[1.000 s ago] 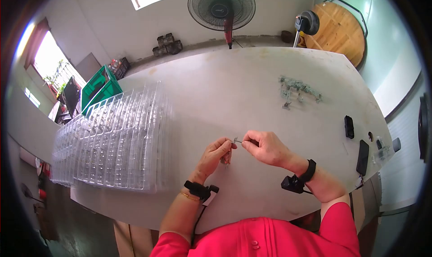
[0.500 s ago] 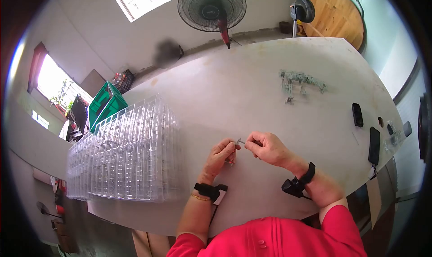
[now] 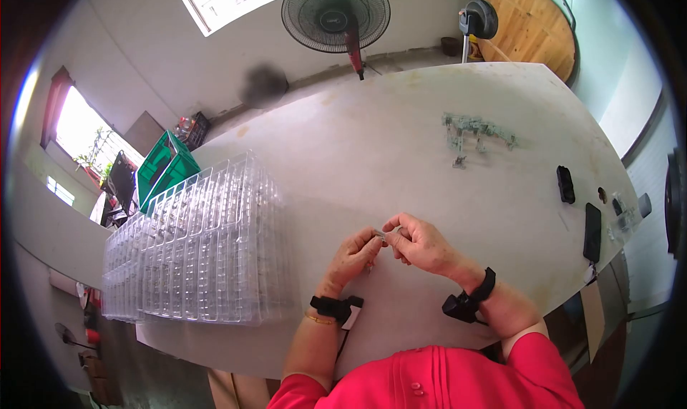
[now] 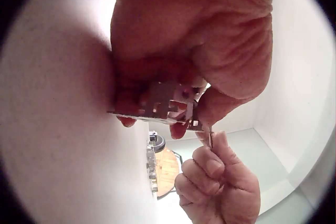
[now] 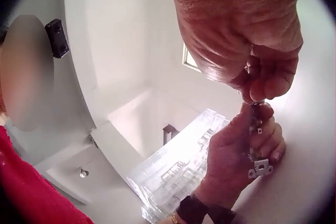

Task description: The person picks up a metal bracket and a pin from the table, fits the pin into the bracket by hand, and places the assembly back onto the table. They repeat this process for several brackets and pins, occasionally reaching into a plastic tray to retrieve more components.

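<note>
My left hand (image 3: 352, 259) holds a stamped metal bracket (image 4: 168, 109) with square cutouts, its fingers curled round it. One flat end plate of the bracket (image 5: 261, 167) with small holes sticks out below those fingers in the right wrist view. At the bracket's other end, my right hand (image 3: 426, 248) pinches a thin metal pin (image 4: 211, 137) between thumb and fingers. The fingertips of both hands meet there, low over the table, and cover most of the pin in the head view.
Stacked clear plastic trays (image 3: 207, 259) stand on the table (image 3: 358, 151) at the left, a green crate (image 3: 168, 167) behind them. A pile of metal parts (image 3: 478, 128) lies at the back right. Nearer the right edge are a black phone (image 3: 592, 231) and a small black object (image 3: 565, 185).
The right hand has closed in on the left, so the pin that showed between them is now mostly covered. The head view tilted and shifted, then steadied.
</note>
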The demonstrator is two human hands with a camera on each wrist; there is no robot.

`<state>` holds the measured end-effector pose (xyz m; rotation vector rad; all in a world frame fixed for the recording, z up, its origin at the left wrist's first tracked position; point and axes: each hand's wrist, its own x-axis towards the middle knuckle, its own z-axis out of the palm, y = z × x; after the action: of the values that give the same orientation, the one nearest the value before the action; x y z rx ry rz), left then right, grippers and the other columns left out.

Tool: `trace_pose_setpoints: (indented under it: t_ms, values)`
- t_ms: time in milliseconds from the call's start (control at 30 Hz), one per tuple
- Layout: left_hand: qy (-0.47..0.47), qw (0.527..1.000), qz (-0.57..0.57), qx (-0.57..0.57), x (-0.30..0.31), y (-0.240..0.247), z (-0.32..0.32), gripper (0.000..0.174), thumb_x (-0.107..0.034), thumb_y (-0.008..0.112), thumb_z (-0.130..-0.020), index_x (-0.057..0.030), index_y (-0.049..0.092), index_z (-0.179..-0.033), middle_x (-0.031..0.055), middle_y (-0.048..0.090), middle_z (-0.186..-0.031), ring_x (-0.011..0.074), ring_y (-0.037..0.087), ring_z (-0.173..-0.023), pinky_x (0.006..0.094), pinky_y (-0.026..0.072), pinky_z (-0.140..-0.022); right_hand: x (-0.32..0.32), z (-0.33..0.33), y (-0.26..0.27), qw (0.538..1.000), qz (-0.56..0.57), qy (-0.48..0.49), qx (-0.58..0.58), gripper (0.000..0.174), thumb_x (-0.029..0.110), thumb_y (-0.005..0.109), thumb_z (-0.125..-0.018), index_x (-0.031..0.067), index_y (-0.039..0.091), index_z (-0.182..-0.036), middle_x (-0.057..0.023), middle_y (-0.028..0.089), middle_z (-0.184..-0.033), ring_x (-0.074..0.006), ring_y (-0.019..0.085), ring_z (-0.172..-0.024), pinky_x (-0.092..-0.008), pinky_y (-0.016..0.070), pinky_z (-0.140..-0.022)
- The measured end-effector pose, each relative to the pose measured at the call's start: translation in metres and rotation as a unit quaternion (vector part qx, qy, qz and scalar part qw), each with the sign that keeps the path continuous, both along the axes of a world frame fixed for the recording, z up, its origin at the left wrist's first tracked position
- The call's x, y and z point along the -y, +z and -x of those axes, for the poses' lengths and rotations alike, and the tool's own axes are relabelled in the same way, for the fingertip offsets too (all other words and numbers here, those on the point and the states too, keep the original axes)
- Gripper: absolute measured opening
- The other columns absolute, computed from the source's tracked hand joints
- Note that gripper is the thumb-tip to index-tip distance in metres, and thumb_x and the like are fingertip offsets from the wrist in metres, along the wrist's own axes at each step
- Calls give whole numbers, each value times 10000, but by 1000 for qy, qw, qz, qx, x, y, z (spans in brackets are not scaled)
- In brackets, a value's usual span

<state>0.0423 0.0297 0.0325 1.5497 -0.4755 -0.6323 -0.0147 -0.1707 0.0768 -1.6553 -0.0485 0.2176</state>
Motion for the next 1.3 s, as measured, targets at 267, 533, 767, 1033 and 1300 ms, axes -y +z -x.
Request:
trace_pose_setpoints:
  t_ms: [267,533,767,1033,1300]
  values:
    - [8,999,-33,42,6,7,7,280,-316,591,-1005,-42,645,-991,-51,552,-751,45,486,-671,231,428,-600,-2,3,-7,988,135,-28,65,212,224,615,-970,20,653,-1013,-25,633,-803,-89,568,-670,-269,466,-597]
    - [-12,999,-28,35,12,2,14,280,-314,575,-1019,-40,634,-1023,-56,499,-722,48,460,-677,225,392,-618,-14,2,-10,949,141,-158,234,142,176,636,-949,36,657,-959,-55,586,-859,-139,548,-718,-303,471,-635]
    - [30,960,230,-155,-4,-9,-1,265,-273,517,-1038,-31,626,-1051,5,567,-764,120,505,-675,292,473,-634,-5,2,-8,986,-3,-134,98,144,178,615,-992,37,631,-966,45,517,-681,-52,456,-612,-240,395,-551]
    - [46,963,219,-151,-2,-10,0,260,-262,518,-1039,-22,618,-1040,9,559,-793,115,486,-666,304,468,-632,-7,3,-12,991,33,-101,81,135,167,619,-983,36,641,-960,62,482,-656,-35,410,-601,-242,350,-521]
    - [9,970,204,-129,-5,-15,-3,239,-250,515,-1039,-30,608,-1049,17,614,-884,100,503,-686,301,480,-648,-5,5,-13,977,112,-119,138,113,148,637,-950,35,646,-949,-39,556,-615,-99,466,-546,-295,393,-519]
